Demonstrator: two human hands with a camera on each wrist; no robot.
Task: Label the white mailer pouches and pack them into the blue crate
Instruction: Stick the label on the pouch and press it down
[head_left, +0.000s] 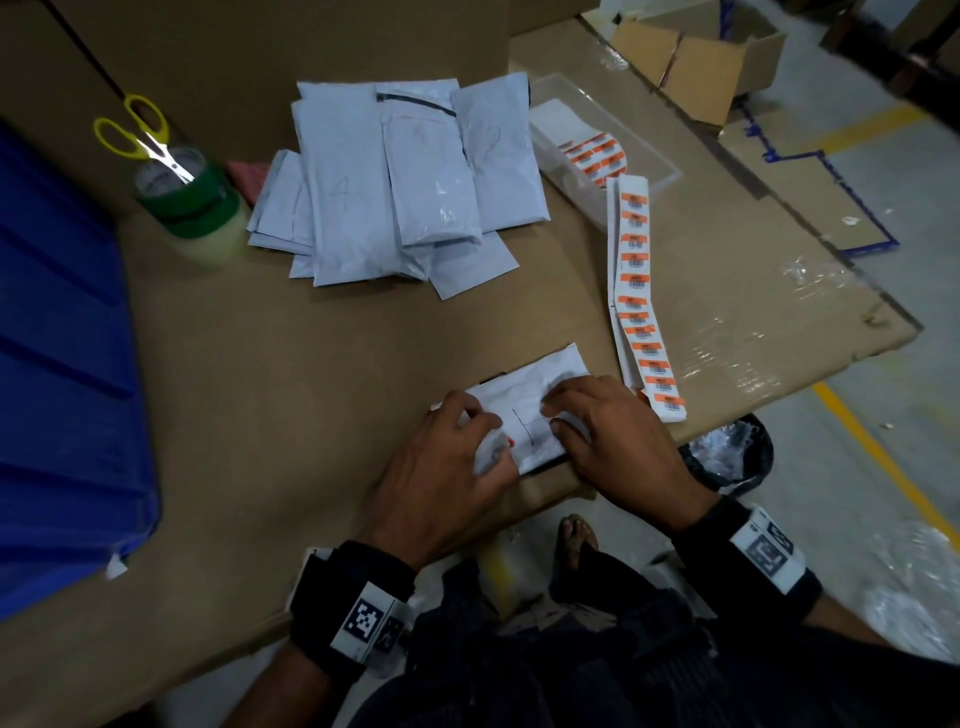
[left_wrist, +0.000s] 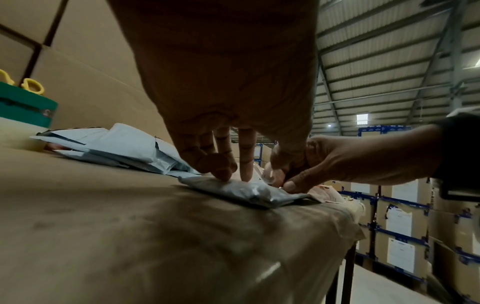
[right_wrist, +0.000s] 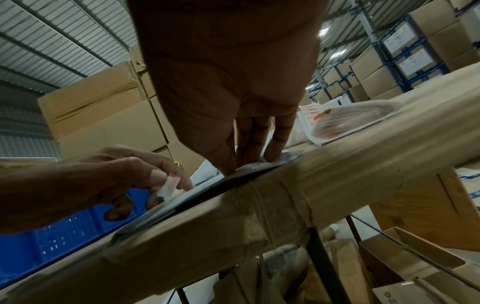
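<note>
Brown cardboard sheeting (head_left: 291, 364) covers the work table, its near edge taped and wrapped; beyond it, a warehouse with corrugated roof and stacked cartons in blue racking. One white mailer pouch (head_left: 524, 395) lies flat at the table's near edge, under both hands. Left hand (head_left: 447, 467): fingertips down on the pouch's left part, thumb and forefinger pinching a small white label (right_wrist: 168, 186) with an orange corner. Right hand (head_left: 613, 441): fingers fairly straight, pressing the pouch's right part flat. Pile of white pouches (head_left: 395, 176) well ahead of the hands. Blue crate (head_left: 62, 364) far left of the left hand, cut off by the frame; its inside is not visible. Strip of orange-and-white labels (head_left: 639, 296) just right of the right hand, running forward to a clear tray (head_left: 649, 150). Yellow-handled scissors (head_left: 140, 135) stand in green tape rolls (head_left: 192, 208), forward-left. Black bin (head_left: 737, 457) below the table edge, partly hidden. The markings on the pouch between the hands are illegible.
</note>
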